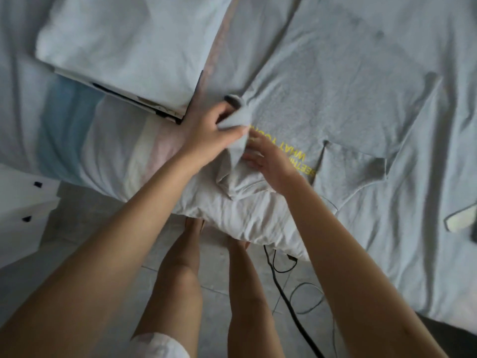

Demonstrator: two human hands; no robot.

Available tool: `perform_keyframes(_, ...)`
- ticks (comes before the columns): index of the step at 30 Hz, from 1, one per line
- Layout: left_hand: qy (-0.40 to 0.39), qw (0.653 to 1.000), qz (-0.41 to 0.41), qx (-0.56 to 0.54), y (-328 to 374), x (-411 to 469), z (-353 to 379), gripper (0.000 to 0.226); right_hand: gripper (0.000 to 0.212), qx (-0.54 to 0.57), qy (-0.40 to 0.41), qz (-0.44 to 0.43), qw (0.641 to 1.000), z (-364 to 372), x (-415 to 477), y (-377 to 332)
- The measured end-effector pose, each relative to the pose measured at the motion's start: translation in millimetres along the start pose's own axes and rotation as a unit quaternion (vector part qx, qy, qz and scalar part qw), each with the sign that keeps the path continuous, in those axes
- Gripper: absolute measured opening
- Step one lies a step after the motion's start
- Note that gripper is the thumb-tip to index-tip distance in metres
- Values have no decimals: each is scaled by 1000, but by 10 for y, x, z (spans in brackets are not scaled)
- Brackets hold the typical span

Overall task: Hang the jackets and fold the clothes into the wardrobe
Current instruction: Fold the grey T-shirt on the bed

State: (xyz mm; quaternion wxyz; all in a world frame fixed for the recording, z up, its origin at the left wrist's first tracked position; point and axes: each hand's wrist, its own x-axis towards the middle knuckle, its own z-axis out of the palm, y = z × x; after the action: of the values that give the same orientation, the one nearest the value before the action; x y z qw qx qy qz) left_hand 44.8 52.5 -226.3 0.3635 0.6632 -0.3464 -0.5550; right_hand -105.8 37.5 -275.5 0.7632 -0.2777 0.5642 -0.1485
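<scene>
Grey shirt (pixel 335 86) is laid flat on the bed (pixel 426 202), front up. Long axis runs from the near bed edge away toward the far side, neck end nearest the person, hem end farthest. Yellow lettering (pixel 291 148) is seen upside down from the head view. One short sleeve is spread to the right, its cuff square-cut. Fabric is soft, matte knit, lightly creased.

A raised fold of the shirt's near-left part is pinched by the left hand (pixel 211 133), thumb on top, fingers curled under. The right hand (pixel 273 164) is set just beside it on the cloth below the lettering, fingers bent; whether anything is gripped cannot be told.

A flat, rectangular stack of folded pale cloth (pixel 124 47) is noted on the bed to the left of the shirt. Bedding is pale and wrinkled, with a blue-and-pink striped patch (pixel 67 130). A black cable (pixel 286 306) is seen looped on the grey floor (pixel 103 202). White drawers (pixel 20 202) stand far left.
</scene>
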Motion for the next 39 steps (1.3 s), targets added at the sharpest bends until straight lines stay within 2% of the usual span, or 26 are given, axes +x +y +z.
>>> perform_keyframes(1, -65, 997, -7, -41, 56, -74, 111, 25, 37, 86, 0, 44, 995, -98, -29, -36)
perform_keyframes(2, -113, 993, 1, -28, 55, -136, 208, 31, 40, 172, 18, 71, 982, -211, -75, -48)
perform_keyframes(3, -136, 990, 29, 35, 29, -204, 283, 41, 45, 239, 38, 73, 968, -316, -128, -17)
perform_keyframes(5, -86, 954, 118, 260, -204, -253, 392, 67, 58, 315, 97, 46, 943, -490, -232, 90)
perform_keyframes(7, -9, 910, 125, 395, -477, -331, 441, 87, 56, 324, 150, 34, 933, -591, -322, 196)
perform_keyframes(9, 26, 911, 106, 398, -683, -456, 468, 85, 31, 266, 180, 27, 947, -588, -383, 243)
perform_keyframes(11, 65, 923, 123, 359, -790, -582, 516, 63, 9, 180, 229, -11, 956, -522, -388, 268)
perform_keyframes(14, 129, 942, 114, 290, -806, -694, 539, 41, 38, 0, 311, -101, 945, -401, -335, 255)
perform_keyframes(16, 138, 935, 97, 312, -820, -753, 529, 38, 41, -114, 319, -128, 932, -380, -272, 227)
perform_keyframes(18, 98, 904, 127, 396, -832, -766, 525, 34, 29, -185, 315, -114, 924, -455, -191, 174)
perform_keyframes(20, 40, 857, 165, 486, -816, -744, 521, 31, 18, -208, 325, -93, 918, -551, -129, 107)
perform_keyframes(22, -19, 834, 126, 537, -747, -699, 537, 29, 11, -207, 328, -94, 917, -622, -114, 72)
perform_keyframes(25, -65, 843, -31, 533, -594, -546, 544, 22, 14, -231, 294, -97, 922, -703, -135, 74)
perform_keyframes(26, -62, 857, -63, 507, -509, -485, 533, 18, 15, -239, 276, -95, 926, -719, -147, 74)
perform_keyframes(27, -47, 868, -60, 491, -401, -410, 525, 16, 15, -244, 265, -95, 928, -741, -153, 75)
perform_keyframes(30, 9, 860, 129, 494, -109, -108, 494, 13, 9, -232, 256, -106, 932, -774, -164, 44)
perform_keyframes(32, 0, 860, 210, 465, 14, 193, 520, 22, 5, -207, 259, -113, 937, -771, -170, 47)
perform_keyframes(35, -59, 856, 227, 461, 46, 655, 617, 37, 4, -193, 268, -122, 936, -765, -194, 97)
perform_keyframes(37, -130, 816, 236, 512, 69, 938, 657, 36, 7, -188, 273, -128, 935, -778, -195, 134)
perform_keyframes(39, -193, 770, 234, 561, 152, 1128, 609, 24, 10, -200, 272, -123, 933, -760, -200, 139)
